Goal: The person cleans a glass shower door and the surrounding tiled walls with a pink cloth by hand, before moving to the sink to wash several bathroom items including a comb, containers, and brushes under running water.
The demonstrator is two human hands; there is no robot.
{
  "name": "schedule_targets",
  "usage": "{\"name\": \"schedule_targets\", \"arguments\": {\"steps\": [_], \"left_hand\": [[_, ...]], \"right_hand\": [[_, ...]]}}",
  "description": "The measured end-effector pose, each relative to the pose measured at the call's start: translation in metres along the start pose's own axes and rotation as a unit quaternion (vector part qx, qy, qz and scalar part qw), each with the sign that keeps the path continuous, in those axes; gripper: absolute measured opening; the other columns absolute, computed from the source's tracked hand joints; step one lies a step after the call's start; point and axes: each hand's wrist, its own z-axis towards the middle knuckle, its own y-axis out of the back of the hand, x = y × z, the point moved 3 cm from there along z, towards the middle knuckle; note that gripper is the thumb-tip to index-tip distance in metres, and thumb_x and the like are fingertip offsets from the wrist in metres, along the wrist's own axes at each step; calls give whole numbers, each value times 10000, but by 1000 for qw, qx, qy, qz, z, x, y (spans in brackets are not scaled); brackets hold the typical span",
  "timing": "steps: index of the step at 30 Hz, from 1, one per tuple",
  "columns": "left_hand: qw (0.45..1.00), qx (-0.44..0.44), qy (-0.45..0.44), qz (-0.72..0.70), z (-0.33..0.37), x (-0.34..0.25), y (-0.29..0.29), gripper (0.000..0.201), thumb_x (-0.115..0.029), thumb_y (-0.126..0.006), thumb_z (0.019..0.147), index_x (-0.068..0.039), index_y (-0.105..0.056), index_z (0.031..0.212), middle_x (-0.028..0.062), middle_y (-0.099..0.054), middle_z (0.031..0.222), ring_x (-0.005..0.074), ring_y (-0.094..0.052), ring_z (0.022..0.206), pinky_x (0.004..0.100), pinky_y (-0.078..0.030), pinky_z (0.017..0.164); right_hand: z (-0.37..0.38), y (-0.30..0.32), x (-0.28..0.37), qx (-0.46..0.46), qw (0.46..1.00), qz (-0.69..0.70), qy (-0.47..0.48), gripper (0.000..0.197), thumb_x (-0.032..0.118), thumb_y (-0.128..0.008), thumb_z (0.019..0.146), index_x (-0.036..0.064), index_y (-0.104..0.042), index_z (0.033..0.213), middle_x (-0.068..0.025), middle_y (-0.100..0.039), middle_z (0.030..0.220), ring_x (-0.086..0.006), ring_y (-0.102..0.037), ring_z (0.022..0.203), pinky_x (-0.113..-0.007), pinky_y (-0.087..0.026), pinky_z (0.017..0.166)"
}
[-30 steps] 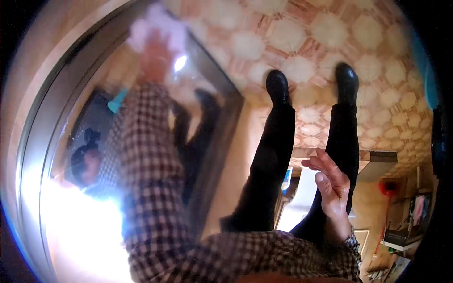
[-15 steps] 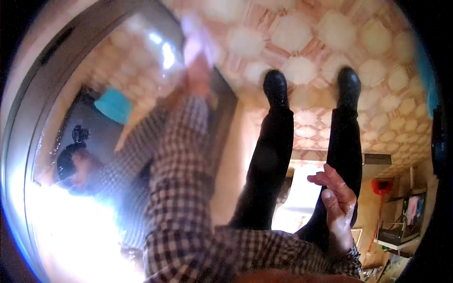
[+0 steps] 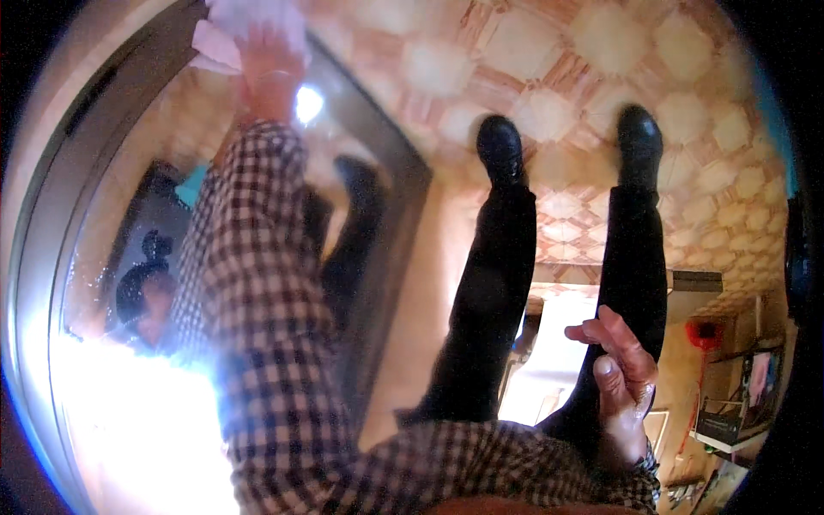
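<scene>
My left arm, in a checked sleeve, reaches to the upper left across a grey-framed mirror [image 3: 142, 202]. At its far end my left hand [image 3: 271, 67] holds a white cloth [image 3: 219, 45] against the glass near the frame. The cloth is bunched under and around the fingers and is slightly blurred. At the lower right, my right hand [image 3: 625, 369] hangs in front of my right leg. Nothing is in it; its fingers are loosely bent and apart, and the skin shines as if wet.
Bright glare fills the mirror's near end; droplets dot the glass. My black shoes [image 3: 500, 142] stand on a patterned floor [image 3: 549, 120]. At the right are a shelf [image 3: 730, 438] with items and a red object [image 3: 704, 333] on the wall.
My left hand and the cloth have moved left and slightly toward the top, onto the mirror's far corner. My right hand has barely shifted.
</scene>
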Motion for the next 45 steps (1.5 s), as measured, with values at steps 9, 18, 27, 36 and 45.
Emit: {"name": "schedule_targets", "arguments": {"steps": [9, 18, 27, 36, 45], "left_hand": [[780, 120, 112, -604, -100, -155, 5, 375, -190, -502, 856, -16, -467, 1186, 104, -511, 1079, 226, -461, 985, 354, -364, 874], [714, 75, -120, -686, -167, -109, 82, 132, -169, -566, 832, -67, -568, 915, 58, -569, 845, 196, -550, 800, 295, -448, 681], [984, -119, -75, -109, -102, -29, 22, 367, -256, -463, 814, -97, -536, 1136, 87, -532, 1092, 243, -440, 1078, 429, -372, 882], [25, 360, 225, -905, -258, -156, 40, 499, -408, -487, 837, -85, -484, 1217, 86, -564, 1031, 240, -524, 891, 398, -431, 690], [137, 310, 180, -923, -153, -151, -7, 458, -385, -459, 862, -156, -469, 1257, 74, -492, 1178, 270, -442, 1065, 458, -345, 854]], "right_hand": [[16, -8, -9, 4, 1000, 17, -8, 497, 264, -547, 901, -37, -444, 1283, -130, -621, 1051, -231, -603, 980, -337, -425, 893], [50, -8, -51, -22, 999, -23, 22, 374, 194, -540, 916, 21, -500, 1246, -83, -641, 905, -124, -600, 843, -260, -473, 762], [47, -12, -68, -25, 999, 6, 25, 375, 178, -558, 905, 22, -507, 1242, -118, -636, 946, -150, -615, 878, -257, -475, 779], [33, -13, -49, -10, 999, 40, -34, 429, 163, -540, 917, -22, -443, 1292, -105, -592, 1030, -188, -595, 963, -290, -436, 871], [8, -9, -9, 33, 992, 8, 125, 388, 160, -476, 917, -95, -463, 1209, -211, -621, 1020, -253, -639, 886, -344, -496, 776]]}}
